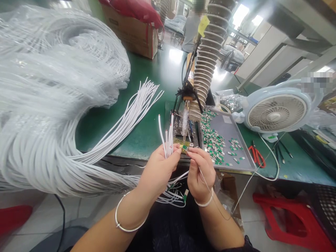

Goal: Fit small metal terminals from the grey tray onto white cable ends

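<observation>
My left hand (160, 168) is closed around several white cables (168, 140), whose cut ends stick up above the fingers. Its thumb and forefinger reach a small green-and-metal connector (184, 148) just under the tip of a soldering iron (186, 119), held pointing down in a stand. My right hand (201, 169) is pinched close to the same connector, with a thin solder wire (207, 182) trailing from it past the wrist. Exactly how the fingertips meet the connector is too small to tell. Below the hands hang cables with green connector ends (185, 196).
Large bundles of white cable (105, 175) in plastic fill the left. A grey tray (243, 154) of loose green connectors (214, 143) lies right of the iron, under a ribbed hose (210, 59). A fan (275, 112), red-handled pliers (257, 155) and red stool (291, 220) are farther right.
</observation>
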The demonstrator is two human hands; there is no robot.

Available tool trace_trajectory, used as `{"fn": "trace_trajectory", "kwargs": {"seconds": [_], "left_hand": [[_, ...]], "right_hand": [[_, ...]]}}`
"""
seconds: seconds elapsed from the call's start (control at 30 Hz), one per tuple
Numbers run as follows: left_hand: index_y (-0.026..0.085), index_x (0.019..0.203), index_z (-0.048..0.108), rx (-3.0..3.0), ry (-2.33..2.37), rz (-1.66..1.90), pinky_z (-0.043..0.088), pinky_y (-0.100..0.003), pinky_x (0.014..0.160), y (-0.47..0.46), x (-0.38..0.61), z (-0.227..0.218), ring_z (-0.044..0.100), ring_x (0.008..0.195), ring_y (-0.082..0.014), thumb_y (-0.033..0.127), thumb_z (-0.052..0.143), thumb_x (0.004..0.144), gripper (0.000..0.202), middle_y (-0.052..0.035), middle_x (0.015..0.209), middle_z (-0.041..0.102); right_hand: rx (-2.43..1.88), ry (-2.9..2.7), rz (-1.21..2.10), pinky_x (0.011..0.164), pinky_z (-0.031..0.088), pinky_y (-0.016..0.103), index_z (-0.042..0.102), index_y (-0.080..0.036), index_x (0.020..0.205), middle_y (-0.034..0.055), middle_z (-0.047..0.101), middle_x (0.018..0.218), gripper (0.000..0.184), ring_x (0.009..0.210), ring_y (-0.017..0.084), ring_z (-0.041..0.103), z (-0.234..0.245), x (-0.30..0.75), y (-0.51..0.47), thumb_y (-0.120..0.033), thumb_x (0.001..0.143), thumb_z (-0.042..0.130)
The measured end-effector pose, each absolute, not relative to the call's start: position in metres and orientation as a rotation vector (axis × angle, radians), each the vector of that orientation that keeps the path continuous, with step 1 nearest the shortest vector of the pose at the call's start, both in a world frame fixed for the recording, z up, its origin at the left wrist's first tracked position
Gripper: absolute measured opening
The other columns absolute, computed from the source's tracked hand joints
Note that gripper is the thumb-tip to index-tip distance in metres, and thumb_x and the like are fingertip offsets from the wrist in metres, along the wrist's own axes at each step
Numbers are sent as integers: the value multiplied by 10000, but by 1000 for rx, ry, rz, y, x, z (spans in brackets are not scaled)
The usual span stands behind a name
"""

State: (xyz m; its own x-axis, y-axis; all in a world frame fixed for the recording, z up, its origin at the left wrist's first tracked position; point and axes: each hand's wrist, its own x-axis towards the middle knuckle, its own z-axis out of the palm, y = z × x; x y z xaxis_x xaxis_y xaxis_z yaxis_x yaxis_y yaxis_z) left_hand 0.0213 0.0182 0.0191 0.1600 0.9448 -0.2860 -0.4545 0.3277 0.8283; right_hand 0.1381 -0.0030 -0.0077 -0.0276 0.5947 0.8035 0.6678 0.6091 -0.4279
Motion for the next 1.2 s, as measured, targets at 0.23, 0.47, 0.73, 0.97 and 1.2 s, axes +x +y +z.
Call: {"fn": "trace_trajectory", "kwargs": {"seconds": [0.23,0.47,0.73,0.97,1.2], "left_hand": [[159,798,570,686,891,1114,187,-150,392,20,21,22,265,396,-31,263,613,747,123,102,468,364],[154,817,563,702,905,1112,193,-139,387,21,20,28,264,400,-28,242,588,765,105,103,468,368],[150,804,557,729,904,1116,193,-140,395,20,19,29,259,413,-26,240,580,778,97,100,469,358],[146,836,559,724,927,1089,179,-150,391,19,19,21,250,412,-24,266,593,773,139,100,485,362],[155,857,548,780,956,1038,193,-157,407,18,16,9,271,429,-29,297,611,758,185,97,516,371]], "right_hand": [[-1013,-1691,-87,785,543,382,562,-198,1077,98,602,1000,298,941,186,604,-4,135,1,-60,834,461],[-1026,-1670,-112,800,542,404,568,-206,1062,88,621,994,282,948,194,613,0,134,0,-76,844,446],[-1005,-1666,-115,810,540,400,576,-185,1057,92,626,1002,280,961,191,610,1,134,0,-62,835,456],[-1007,-1663,-58,799,543,400,567,-189,1068,95,628,1000,279,958,192,609,-3,136,-4,-74,848,441],[-1085,-1679,58,712,538,331,527,-197,1115,63,608,900,325,788,140,596,-7,138,-4,-50,864,383]]}}
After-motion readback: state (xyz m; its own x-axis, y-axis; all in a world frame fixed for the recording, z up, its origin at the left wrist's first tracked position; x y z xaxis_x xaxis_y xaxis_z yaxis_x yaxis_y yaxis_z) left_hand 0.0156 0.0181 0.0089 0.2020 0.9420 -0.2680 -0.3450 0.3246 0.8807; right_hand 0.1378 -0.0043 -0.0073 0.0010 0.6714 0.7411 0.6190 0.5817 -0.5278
